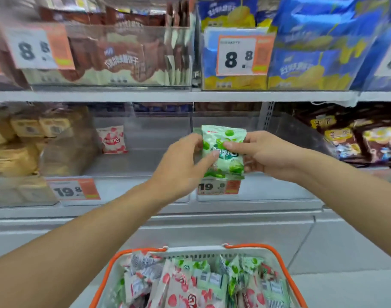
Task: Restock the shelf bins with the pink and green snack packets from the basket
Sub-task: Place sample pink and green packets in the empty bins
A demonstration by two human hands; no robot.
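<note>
Head view: both hands, left hand [181, 161] and right hand [264, 153], have fingers clamped on a green packet [222, 152] before a clear bin [252, 187].

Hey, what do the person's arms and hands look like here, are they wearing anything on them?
Both forearms are bare, with no sleeves in view. The left hand and right hand wear no gloves, and no rings, watch or bracelets show on the fingers or wrists.
</note>
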